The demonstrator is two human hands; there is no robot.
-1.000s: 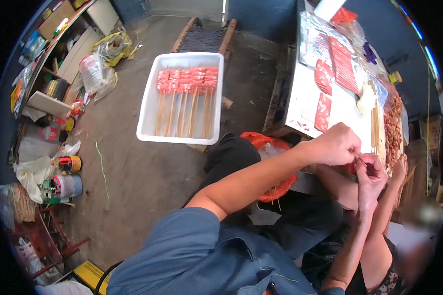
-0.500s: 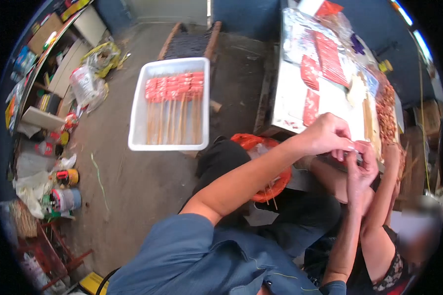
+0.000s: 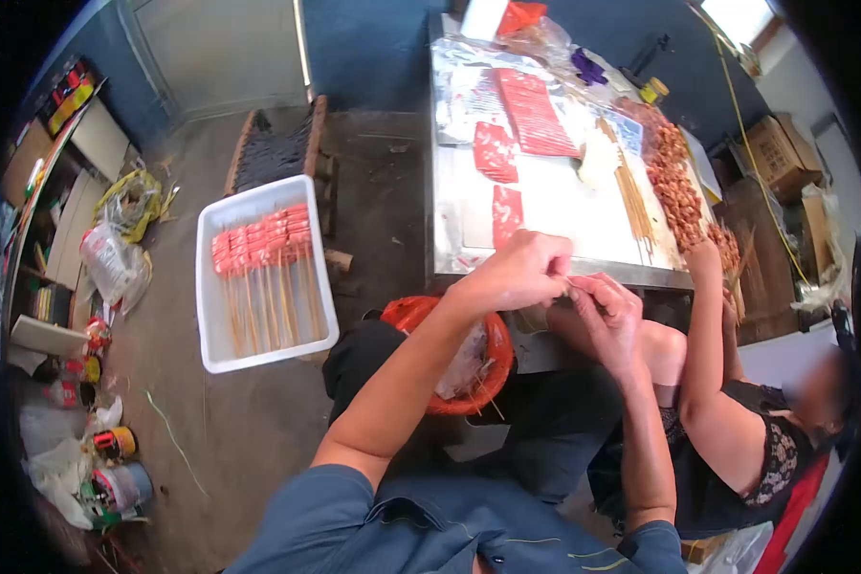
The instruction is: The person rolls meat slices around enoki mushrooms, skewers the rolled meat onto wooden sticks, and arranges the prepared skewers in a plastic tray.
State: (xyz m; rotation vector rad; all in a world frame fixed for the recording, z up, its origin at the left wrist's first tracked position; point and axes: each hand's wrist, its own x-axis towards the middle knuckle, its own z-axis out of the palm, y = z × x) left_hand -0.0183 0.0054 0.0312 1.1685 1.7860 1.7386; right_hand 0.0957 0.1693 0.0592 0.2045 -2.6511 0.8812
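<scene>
My left hand [image 3: 518, 272] and my right hand [image 3: 607, 310] meet just off the front edge of the white-topped table [image 3: 564, 206]. Both are closed in a pinch, fingertips nearly together. Between them is something small and pale that I cannot make out. Just beyond my left hand lies a red printed wrapper sheet [image 3: 507, 212], with another red sheet [image 3: 496, 153] behind it. Farther back is a wide spread of red strips [image 3: 540, 113]. Below my hands, an orange-red bag [image 3: 499, 356] lines a bin holding clear plastic and thin sticks.
At left, a white tray [image 3: 207, 311] holds red-wrapped skewers [image 3: 263, 241]. Bare wooden sticks [image 3: 629, 196] and a long heap of reddish-brown pieces [image 3: 677, 182] occupy the table's right side. A co-worker's hand [image 3: 704, 258] touches the heap. Cluttered shelves [image 3: 72, 201] stand far left.
The view has turned right, so the table, tray and my hands appear farther left. My fingers remain pinched close together near the table's front edge.
</scene>
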